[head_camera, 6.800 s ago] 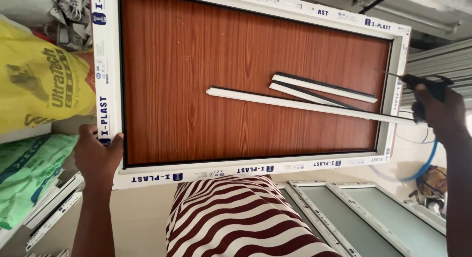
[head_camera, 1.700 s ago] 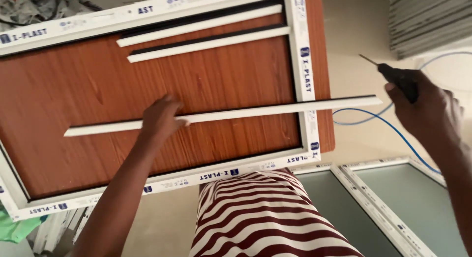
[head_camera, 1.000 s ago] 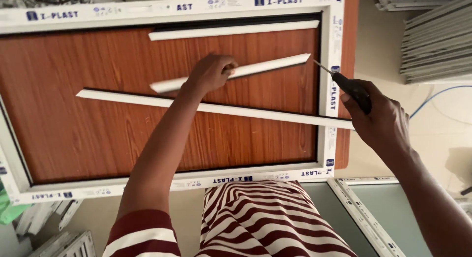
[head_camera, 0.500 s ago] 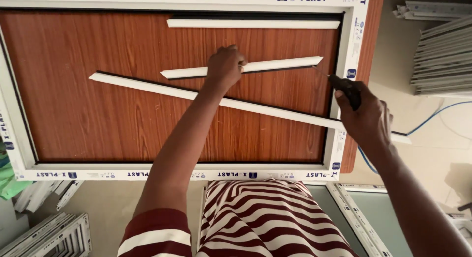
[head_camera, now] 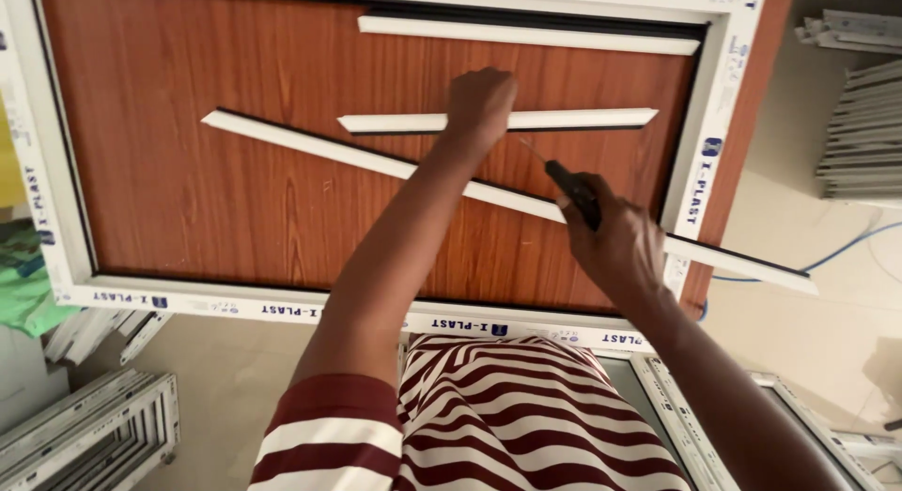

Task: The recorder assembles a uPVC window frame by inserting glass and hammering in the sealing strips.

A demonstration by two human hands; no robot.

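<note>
The left hand (head_camera: 481, 101) is closing over the middle white strip (head_camera: 498, 122), which is lying loose on the wooden panel (head_camera: 188, 171) just below the top strip (head_camera: 526, 35), while the right hand (head_camera: 615, 242) is gripping a dark-handled screwdriver (head_camera: 573, 190) over the long slanted strip (head_camera: 376, 162). The top strip is probably sitting against the white frame (head_camera: 719, 153) already, though that is hard to judge, and the other two are waiting unfitted. Compared with half a second ago, the screwdriver hand is swinging inward over the panel.
</note>
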